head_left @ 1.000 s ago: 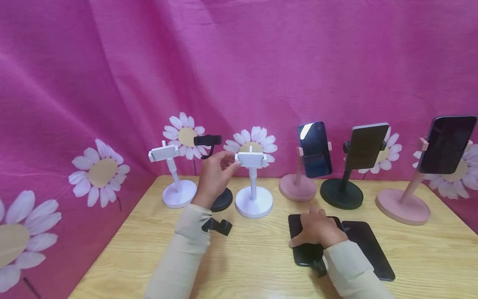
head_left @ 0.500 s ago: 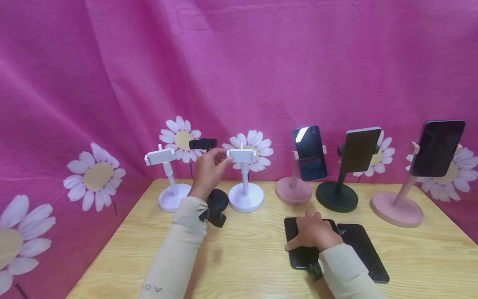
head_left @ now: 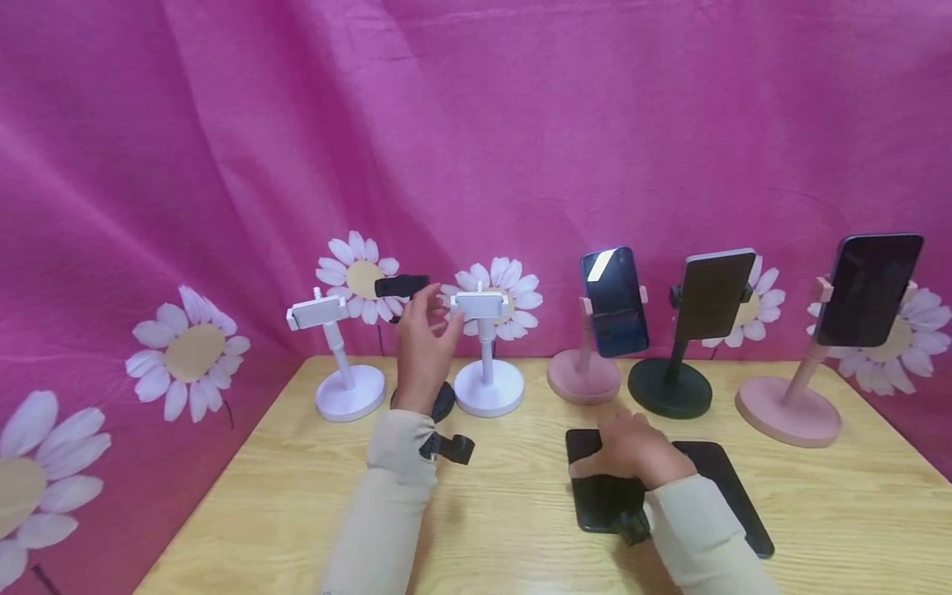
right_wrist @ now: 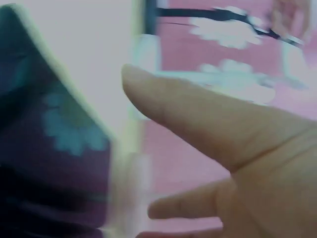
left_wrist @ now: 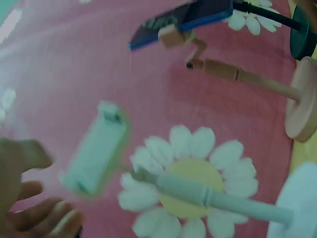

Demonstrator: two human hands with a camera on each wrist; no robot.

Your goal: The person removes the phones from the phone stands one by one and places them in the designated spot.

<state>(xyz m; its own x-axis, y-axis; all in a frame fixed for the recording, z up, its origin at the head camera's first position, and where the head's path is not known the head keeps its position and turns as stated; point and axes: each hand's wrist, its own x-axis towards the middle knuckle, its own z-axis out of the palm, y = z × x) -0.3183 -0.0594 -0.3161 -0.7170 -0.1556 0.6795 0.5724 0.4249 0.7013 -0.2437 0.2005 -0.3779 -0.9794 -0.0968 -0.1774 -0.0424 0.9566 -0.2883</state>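
Observation:
My left hand [head_left: 426, 351] stands just left of the clamp of a white phone stand [head_left: 487, 307]. In the left wrist view, a gap separates its loosely bent fingers [left_wrist: 42, 215] from that white clamp [left_wrist: 96, 148]. My right hand [head_left: 632, 446] hovers over a black phone [head_left: 606, 504] lying on the table. Seen from the right wrist, its thumb [right_wrist: 183, 116] and fingers spread with nothing between them, and the dark phone [right_wrist: 59, 163] lies off to the side. A second black phone [head_left: 732, 492] lies beside the first, partly behind my right sleeve.
Another white stand [head_left: 342, 355] is at the left, and a black stand [head_left: 402, 286] is partly behind my left hand. Toward the right, a pink stand [head_left: 583, 376], a black stand [head_left: 669, 388] and a larger pink stand [head_left: 788, 411] each hold a phone. A pink flowered cloth [head_left: 476, 149] hangs behind the table.
My left hand has let go of the left end of the white clamp and its fingers have spread and risen. My right hand has lifted slightly off the black phone.

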